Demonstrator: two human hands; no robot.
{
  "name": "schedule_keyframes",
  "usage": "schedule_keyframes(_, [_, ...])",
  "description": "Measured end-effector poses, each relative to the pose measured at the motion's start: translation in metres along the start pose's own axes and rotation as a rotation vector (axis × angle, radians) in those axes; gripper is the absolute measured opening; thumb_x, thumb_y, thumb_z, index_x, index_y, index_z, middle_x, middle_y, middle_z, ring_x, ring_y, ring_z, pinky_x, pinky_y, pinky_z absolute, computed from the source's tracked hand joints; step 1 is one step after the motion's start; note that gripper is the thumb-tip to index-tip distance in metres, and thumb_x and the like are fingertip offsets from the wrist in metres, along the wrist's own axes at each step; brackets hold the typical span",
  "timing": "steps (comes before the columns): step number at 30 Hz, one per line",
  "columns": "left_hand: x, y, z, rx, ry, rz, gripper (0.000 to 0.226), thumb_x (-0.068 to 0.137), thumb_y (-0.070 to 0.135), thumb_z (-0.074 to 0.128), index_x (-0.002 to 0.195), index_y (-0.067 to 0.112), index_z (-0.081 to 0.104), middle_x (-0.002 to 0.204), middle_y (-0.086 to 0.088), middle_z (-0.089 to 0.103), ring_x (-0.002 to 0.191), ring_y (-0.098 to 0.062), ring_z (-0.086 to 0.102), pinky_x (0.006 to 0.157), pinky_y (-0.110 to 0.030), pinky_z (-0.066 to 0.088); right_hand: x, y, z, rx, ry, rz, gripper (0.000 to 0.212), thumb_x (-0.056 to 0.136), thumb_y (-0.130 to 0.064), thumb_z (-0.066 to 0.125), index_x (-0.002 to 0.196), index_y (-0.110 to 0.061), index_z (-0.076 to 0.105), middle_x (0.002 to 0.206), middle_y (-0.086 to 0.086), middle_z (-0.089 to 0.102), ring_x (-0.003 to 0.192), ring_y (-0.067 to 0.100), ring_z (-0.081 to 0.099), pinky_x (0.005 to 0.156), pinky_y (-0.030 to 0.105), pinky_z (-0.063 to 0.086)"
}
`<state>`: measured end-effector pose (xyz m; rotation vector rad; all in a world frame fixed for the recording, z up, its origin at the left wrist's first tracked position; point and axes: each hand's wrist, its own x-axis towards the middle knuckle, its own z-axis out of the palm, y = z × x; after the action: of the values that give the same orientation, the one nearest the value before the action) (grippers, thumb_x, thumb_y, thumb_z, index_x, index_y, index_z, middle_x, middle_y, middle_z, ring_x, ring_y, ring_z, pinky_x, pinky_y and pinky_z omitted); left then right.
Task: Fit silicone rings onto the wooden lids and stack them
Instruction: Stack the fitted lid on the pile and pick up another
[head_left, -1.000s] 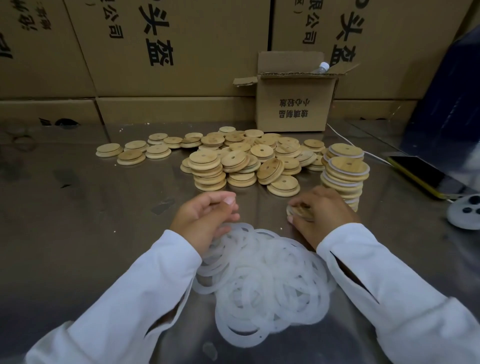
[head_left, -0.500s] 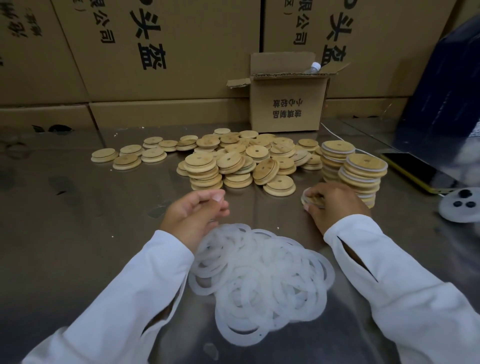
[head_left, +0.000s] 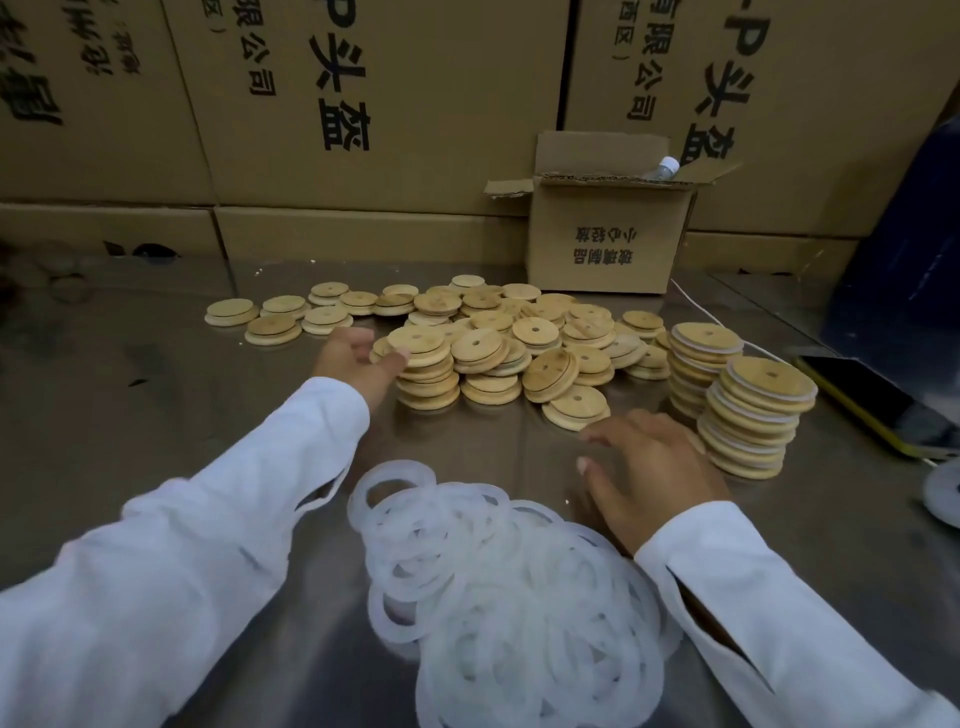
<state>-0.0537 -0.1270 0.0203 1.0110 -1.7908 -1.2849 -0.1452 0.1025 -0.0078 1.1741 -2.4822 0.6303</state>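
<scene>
A heap of translucent white silicone rings (head_left: 498, 587) lies on the steel table in front of me. Beyond it spreads a pile of round wooden lids (head_left: 519, 338) with centre holes. My left hand (head_left: 358, 364) reaches to the left end of that pile, thumb against the top lid of a short stack (head_left: 421, 338), fingers apart. My right hand (head_left: 649, 467) hovers open, palm down, between the ring heap and two tall stacks of ringed lids (head_left: 753, 410), holding nothing.
A small open cardboard box (head_left: 602, 244) with a bottle cap showing stands behind the lids. Large printed cartons (head_left: 363, 104) wall off the back. A phone with a yellow edge (head_left: 872, 405) and a white cable lie at the right.
My left hand left the ring heap and reached forward to the lid pile. My right hand released the lid it held and now hovers open; the right stack looks one lid higher.
</scene>
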Motion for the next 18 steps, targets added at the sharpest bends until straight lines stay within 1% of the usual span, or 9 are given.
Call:
schedule_keyframes(1, [0.008, 0.0, 0.004, 0.046, -0.031, 0.038, 0.055, 0.083, 0.022, 0.067, 0.132, 0.011, 0.044, 0.135, -0.007, 0.049, 0.122, -0.024, 0.047, 0.092, -0.025, 0.032, 0.0, 0.0, 0.001, 0.005, -0.004, -0.001, 0.024, 0.085, -0.031, 0.056, 0.108, -0.027, 0.06, 0.109, -0.004, 0.057, 0.106, 0.016, 0.045, 0.075, 0.023, 0.032])
schedule_keyframes(3, [0.022, 0.0, 0.011, 0.155, -0.08, 0.096, 0.065, 0.08, 0.028, 0.07, 0.136, 0.014, 0.039, 0.141, -0.007, 0.042, 0.127, -0.025, 0.042, 0.097, -0.028, 0.032, 0.0, -0.001, 0.002, 0.026, -0.009, 0.001, 0.024, 0.085, -0.033, 0.056, 0.108, -0.028, 0.06, 0.111, -0.006, 0.056, 0.108, 0.015, 0.045, 0.075, 0.022, 0.031])
schedule_keyframes(5, [0.032, 0.0, 0.018, 0.25, -0.128, 0.128, 0.067, 0.077, 0.035, 0.071, 0.135, 0.018, 0.041, 0.141, -0.007, 0.042, 0.126, -0.027, 0.043, 0.093, -0.029, 0.033, 0.001, -0.002, 0.002, 0.061, -0.005, 0.015, 0.023, 0.085, -0.034, 0.056, 0.107, -0.029, 0.06, 0.111, -0.006, 0.056, 0.109, 0.014, 0.045, 0.075, 0.022, 0.032])
schedule_keyframes(7, [0.037, -0.001, 0.023, 0.33, -0.174, 0.135, 0.064, 0.077, 0.04, 0.07, 0.132, 0.022, 0.044, 0.138, -0.006, 0.044, 0.122, -0.028, 0.045, 0.089, -0.029, 0.035, 0.001, -0.001, 0.001, 0.078, -0.001, 0.02, 0.022, 0.085, -0.034, 0.056, 0.106, -0.029, 0.061, 0.11, -0.006, 0.056, 0.107, 0.014, 0.045, 0.075, 0.023, 0.032])
schedule_keyframes(10, [0.04, -0.003, 0.024, 0.384, -0.162, 0.16, 0.062, 0.074, 0.04, 0.072, 0.128, 0.024, 0.047, 0.133, -0.004, 0.049, 0.117, -0.026, 0.048, 0.084, -0.028, 0.036, 0.002, -0.001, 0.001, 0.07, -0.006, 0.021, 0.022, 0.086, -0.034, 0.055, 0.107, -0.03, 0.06, 0.11, -0.007, 0.056, 0.107, 0.012, 0.044, 0.075, 0.022, 0.032])
schedule_keyframes(13, [0.033, 0.003, 0.018, 0.394, -0.08, 0.233, 0.066, 0.07, 0.037, 0.077, 0.128, 0.025, 0.047, 0.132, -0.001, 0.05, 0.117, -0.024, 0.049, 0.085, -0.027, 0.037, 0.001, -0.002, 0.001, 0.075, -0.002, 0.019, 0.022, 0.085, -0.033, 0.056, 0.106, -0.029, 0.06, 0.108, -0.006, 0.056, 0.106, 0.013, 0.046, 0.075, 0.023, 0.033])
schedule_keyframes(16, [0.01, 0.016, 0.008, 0.252, -0.019, 0.426, 0.072, 0.069, 0.027, 0.079, 0.131, 0.024, 0.043, 0.129, 0.002, 0.049, 0.117, -0.02, 0.048, 0.095, -0.028, 0.039, 0.001, -0.006, 0.0, 0.13, 0.035, -0.001, 0.02, 0.085, -0.029, 0.058, 0.104, -0.024, 0.063, 0.103, -0.004, 0.059, 0.102, 0.016, 0.05, 0.077, 0.025, 0.037])
schedule_keyframes(17, [-0.002, 0.023, 0.005, 0.195, -0.028, 0.5, 0.074, 0.069, 0.024, 0.079, 0.132, 0.024, 0.041, 0.127, 0.004, 0.049, 0.118, -0.018, 0.047, 0.098, -0.03, 0.039, 0.001, -0.009, -0.001, 0.184, 0.051, -0.002, 0.02, 0.085, -0.029, 0.058, 0.103, -0.023, 0.064, 0.102, -0.003, 0.06, 0.1, 0.015, 0.052, 0.078, 0.025, 0.039])
schedule_keyframes(18, [-0.016, 0.028, 0.003, 0.152, -0.052, 0.565, 0.075, 0.068, 0.023, 0.079, 0.132, 0.027, 0.04, 0.124, 0.007, 0.049, 0.119, -0.016, 0.046, 0.101, -0.033, 0.039, 0.0, -0.012, -0.001, 0.271, 0.066, 0.01, 0.02, 0.085, -0.031, 0.057, 0.101, -0.024, 0.064, 0.099, -0.004, 0.061, 0.098, 0.013, 0.053, 0.077, 0.022, 0.041])
